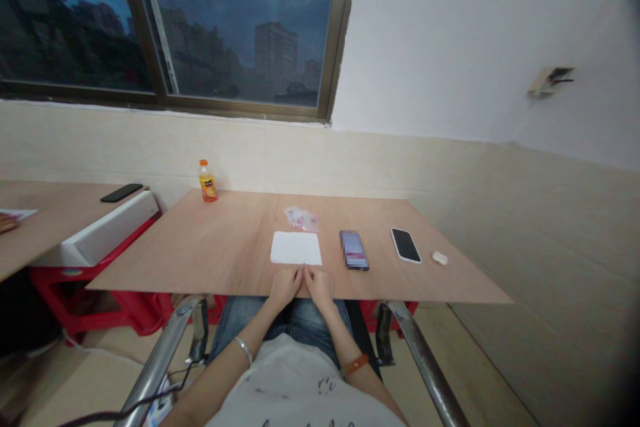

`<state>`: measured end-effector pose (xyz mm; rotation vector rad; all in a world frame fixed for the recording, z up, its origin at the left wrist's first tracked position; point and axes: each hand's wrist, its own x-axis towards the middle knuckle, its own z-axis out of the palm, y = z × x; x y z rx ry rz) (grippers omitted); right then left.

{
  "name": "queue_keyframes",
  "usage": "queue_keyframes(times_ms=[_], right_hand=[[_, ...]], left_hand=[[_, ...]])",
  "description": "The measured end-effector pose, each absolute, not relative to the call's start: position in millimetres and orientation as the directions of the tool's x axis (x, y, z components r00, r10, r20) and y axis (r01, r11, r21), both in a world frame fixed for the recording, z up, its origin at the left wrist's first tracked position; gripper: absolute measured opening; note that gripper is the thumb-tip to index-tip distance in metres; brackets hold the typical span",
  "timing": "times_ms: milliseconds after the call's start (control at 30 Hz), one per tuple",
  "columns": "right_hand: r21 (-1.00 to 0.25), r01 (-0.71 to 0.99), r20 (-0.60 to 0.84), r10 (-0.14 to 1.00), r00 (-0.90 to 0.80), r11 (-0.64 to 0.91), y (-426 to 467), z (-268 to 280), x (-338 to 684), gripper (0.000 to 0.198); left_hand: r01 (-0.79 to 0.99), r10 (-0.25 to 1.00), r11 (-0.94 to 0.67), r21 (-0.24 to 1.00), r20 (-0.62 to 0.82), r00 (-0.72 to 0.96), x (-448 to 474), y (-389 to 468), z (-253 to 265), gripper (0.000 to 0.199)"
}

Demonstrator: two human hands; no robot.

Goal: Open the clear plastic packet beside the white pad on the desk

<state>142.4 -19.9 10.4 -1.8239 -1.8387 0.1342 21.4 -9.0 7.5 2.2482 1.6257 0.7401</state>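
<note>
My left hand [285,285] and my right hand [319,283] rest side by side, palms down, on the near edge of a wooden table [225,247]. Their fingertips touch each other and neither holds anything. Just beyond the fingers lies a white sheet of paper [296,248]. Behind the sheet sits a small clear packet with pink contents [301,218]. A silver bracelet is on my left wrist, an orange band on my right.
A dark phone with a blurred screen [354,250], a white-cased phone [405,245] and a small white case [440,257] lie to the right. An orange juice bottle [207,181] stands at the far left. Chair armrests [420,353] flank me. Another desk with a phone [121,193] is at left.
</note>
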Motion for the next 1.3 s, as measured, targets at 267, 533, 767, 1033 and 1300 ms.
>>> queue_keyframes(times_ms=[267,533,767,1033,1300], right_hand=[[-0.457,0.884,0.313,0.948,0.062,0.093,-19.0,8.0,141.4,0.052],[-0.444,0.893,0.299,0.952,0.068,0.076,-18.8,8.0,140.8,0.050],[-0.439,0.894,0.287,0.957,0.050,0.085,-19.0,8.2,140.6,0.050],[-0.432,0.898,0.295,0.954,0.051,0.085,-18.7,6.3,141.1,0.048],[-0.439,0.896,0.276,0.959,0.058,0.072,-17.9,5.4,141.2,0.047]], left_hand=[[0.820,0.945,-0.319,0.475,0.220,0.241,18.9,-8.9,8.7,0.053],[0.827,0.943,-0.322,0.460,0.235,0.236,18.6,-9.3,8.9,0.052],[0.815,0.933,-0.345,0.466,0.268,0.241,18.5,-8.4,6.0,0.051],[0.810,0.930,-0.354,0.468,0.269,0.252,17.3,-7.0,4.3,0.051],[0.796,0.925,-0.362,0.484,0.292,0.244,17.5,-6.7,2.1,0.049]])
